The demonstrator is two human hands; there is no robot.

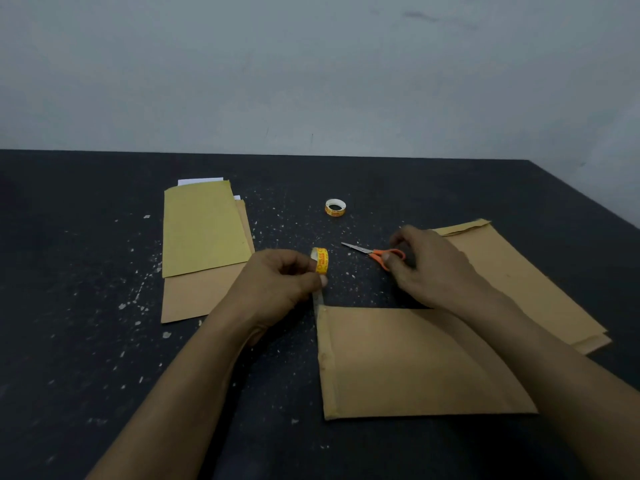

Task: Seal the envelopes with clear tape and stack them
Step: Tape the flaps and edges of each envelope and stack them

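Left fingers (313,279) pinch the tape roll (322,259) over the envelope (398,358) edge; right fingers (393,262) grasp the scissors (375,253).

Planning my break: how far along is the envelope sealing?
Apparently done: the right stack. In hand: left hand holds the tape roll, its strip reaching the front envelope; right hand grips the scissors. Left: the left pile, white paper poking out.
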